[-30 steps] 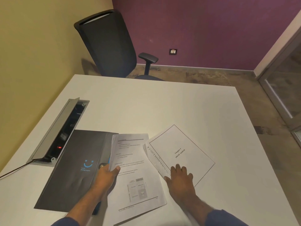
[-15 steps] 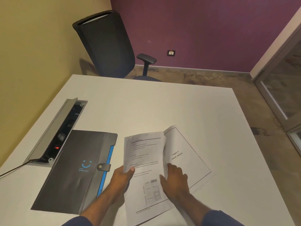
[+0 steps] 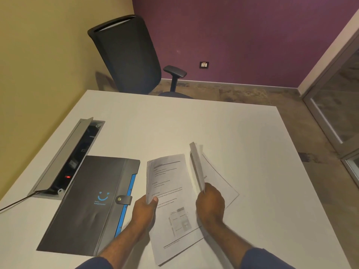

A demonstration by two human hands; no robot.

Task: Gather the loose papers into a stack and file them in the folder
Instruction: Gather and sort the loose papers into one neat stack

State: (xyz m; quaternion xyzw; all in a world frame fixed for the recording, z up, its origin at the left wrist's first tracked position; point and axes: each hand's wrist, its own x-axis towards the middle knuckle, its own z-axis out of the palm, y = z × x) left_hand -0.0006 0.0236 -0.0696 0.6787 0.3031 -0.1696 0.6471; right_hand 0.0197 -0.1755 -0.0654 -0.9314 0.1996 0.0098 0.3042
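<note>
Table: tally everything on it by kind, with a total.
Folders: 1, the dark folder.
Paper batches: 3, one printed batch in the left hand, one raised batch in the right hand, one flat sheet.
Total: 4.

Folder left of papers.

Upper left: yellow wall; upper right: purple wall; black mesh-backed office chair behind white table; mottled brown floor.

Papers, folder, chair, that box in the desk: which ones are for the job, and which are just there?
For the job:
papers, pinched by left hand
sheets, gripped by right hand
folder, closed

Just there:
chair
cable box
wall socket
</note>
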